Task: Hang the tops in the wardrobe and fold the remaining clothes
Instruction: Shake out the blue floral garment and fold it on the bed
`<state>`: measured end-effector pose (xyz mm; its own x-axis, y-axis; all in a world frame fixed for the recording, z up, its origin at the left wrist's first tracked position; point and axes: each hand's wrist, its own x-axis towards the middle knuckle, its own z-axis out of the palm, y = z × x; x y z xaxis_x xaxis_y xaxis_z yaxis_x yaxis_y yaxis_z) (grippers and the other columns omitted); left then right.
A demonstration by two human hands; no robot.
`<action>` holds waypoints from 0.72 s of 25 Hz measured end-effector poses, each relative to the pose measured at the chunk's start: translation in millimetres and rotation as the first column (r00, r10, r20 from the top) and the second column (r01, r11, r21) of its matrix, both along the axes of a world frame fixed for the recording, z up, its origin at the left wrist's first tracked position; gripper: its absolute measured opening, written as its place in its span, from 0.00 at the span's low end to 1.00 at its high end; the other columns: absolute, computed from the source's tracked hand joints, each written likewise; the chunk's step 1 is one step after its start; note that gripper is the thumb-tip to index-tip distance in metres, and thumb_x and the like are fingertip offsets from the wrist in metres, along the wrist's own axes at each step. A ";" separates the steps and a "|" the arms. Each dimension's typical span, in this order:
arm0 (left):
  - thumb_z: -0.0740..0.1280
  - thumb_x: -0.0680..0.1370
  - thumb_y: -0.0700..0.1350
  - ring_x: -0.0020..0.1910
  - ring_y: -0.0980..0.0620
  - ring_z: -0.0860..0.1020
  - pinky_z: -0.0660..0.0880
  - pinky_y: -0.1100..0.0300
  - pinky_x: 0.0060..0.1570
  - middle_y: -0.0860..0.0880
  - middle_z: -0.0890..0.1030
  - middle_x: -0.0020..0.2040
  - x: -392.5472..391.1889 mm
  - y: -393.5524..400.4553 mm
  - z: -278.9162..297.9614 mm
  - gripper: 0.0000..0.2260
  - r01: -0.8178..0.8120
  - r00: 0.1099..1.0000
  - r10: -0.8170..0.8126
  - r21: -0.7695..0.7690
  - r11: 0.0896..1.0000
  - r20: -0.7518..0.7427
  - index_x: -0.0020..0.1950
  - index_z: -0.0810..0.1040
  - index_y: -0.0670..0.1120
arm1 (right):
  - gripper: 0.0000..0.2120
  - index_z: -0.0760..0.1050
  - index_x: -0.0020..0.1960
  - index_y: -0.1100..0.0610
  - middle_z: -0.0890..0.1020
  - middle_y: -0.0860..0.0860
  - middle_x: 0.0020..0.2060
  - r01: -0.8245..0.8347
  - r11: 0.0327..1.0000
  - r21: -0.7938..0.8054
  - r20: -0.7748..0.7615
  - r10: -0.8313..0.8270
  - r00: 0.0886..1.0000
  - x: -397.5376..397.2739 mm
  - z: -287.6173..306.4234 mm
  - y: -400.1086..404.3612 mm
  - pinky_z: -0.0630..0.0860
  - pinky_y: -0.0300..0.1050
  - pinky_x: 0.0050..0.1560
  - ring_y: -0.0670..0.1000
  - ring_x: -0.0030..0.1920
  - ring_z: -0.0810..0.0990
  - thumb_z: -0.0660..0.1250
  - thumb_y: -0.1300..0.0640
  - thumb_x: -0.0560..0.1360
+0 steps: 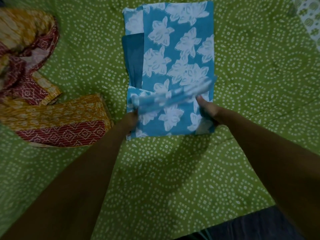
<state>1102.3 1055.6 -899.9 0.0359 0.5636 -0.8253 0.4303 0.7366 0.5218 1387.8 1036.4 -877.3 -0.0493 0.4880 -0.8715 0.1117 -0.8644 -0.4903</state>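
Head camera, looking down: a person folds a blue cotton garment printed with white flowers [176, 54] on a bed spread with a green sheet patterned in white dotted circles [242, 75]. The garment lies lengthwise in the middle of the sheet, already narrowed to a long panel, a plain darker blue layer showing along its left side. The left hand [131, 118] grips the panel's near left corner, fingers hidden in the cloth; the right hand [206, 108] pinches the near right side, thumb on top. Between them the near end is raised off the bed and blurred, apparently swinging toward the far end.

Near the sheet's left edge, well apart from the blue piece, rests a folded mustard-yellow garment with a maroon diamond-print border [57, 120]; beyond it, toward the far left corner, lies a crumpled heap of matching yellow-and-maroon cloth [26, 54]. A white cloth with green motifs [308, 19] shows at the far right corner.

The step in hand appears to be the crosswise fold of the blue garment. The next move likely calls for carrying the lifted end over evenly, matching edges on both sides, then pressing it flat. No wardrobe is in view.
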 end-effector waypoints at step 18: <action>0.68 0.76 0.47 0.44 0.43 0.83 0.80 0.54 0.45 0.47 0.85 0.39 -58.1 -167.3 65.4 0.08 0.076 0.995 -0.083 -0.128 0.989 -0.052 0.42 0.83 0.44 | 0.26 0.83 0.47 0.56 0.85 0.54 0.47 0.173 0.982 -0.081 0.080 -0.166 0.983 -33.6 38.2 -219.4 0.79 0.52 0.54 0.55 0.48 0.84 0.73 0.37 0.60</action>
<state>1044.2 888.4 -834.5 0.0273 0.4527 -0.8913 0.5167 0.7569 0.4003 1354.2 817.0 -839.1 0.0927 0.4056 -0.9093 -0.0075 -0.9130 -0.4080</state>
